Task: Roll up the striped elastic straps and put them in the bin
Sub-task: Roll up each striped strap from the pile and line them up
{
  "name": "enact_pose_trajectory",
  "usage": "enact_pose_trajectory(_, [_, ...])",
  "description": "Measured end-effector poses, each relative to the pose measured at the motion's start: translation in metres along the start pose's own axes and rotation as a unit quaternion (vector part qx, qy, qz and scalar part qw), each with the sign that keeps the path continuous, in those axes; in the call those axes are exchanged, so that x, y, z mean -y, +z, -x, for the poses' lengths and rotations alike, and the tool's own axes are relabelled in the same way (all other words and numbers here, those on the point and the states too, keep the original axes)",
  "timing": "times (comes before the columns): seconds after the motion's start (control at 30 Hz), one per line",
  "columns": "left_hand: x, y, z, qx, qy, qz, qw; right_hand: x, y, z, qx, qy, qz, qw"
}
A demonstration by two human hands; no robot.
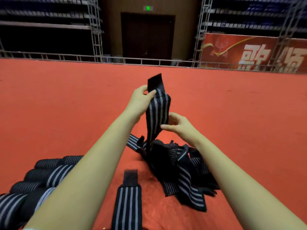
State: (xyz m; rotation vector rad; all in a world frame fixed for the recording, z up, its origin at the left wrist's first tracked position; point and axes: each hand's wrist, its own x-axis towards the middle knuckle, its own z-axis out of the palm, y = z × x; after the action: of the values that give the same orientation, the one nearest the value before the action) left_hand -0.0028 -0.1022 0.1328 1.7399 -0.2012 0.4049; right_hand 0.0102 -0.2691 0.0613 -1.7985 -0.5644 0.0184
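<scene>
While both arms are reaching forward over the red carpet (66, 105), the left hand (141, 99) is pinching one striped strap (157, 113) just below its plain black end tab. Its thumb is lying across the front and its fingers are curling behind. The right hand (180, 126) is gripping the same strap lower down at its right edge, with thumb and curled fingers closing on the fabric. The strap is hanging upright between the two hands, and its lower end is trailing into a tangled pile of loose straps (181, 165). How many are lying in that heap I cannot tell.

One flat strap (127, 205) is lying straight between the forearms with its black tab pointing away and its near end running off the bottom edge. At lower left, at least five rolled straps (54, 174) are sitting packed side by side, partly hidden by the left forearm and running off the left edge.

Carpet is spreading out to the left, to the right and ahead of the hands as far as one low metal railing (149, 61). Two truss towers are rising from that line. Behind it, one dark door (147, 35) is standing under one green sign (148, 8), with one red banner (249, 52) to the right.
</scene>
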Motion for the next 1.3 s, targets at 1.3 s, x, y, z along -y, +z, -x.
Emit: enact_pose_trajectory(1.3, [0.017,-0.074,0.215,0.017,-0.082,-0.039,0.996,0.051,0.125,0.212,0.133,0.109,-0.140,0.975])
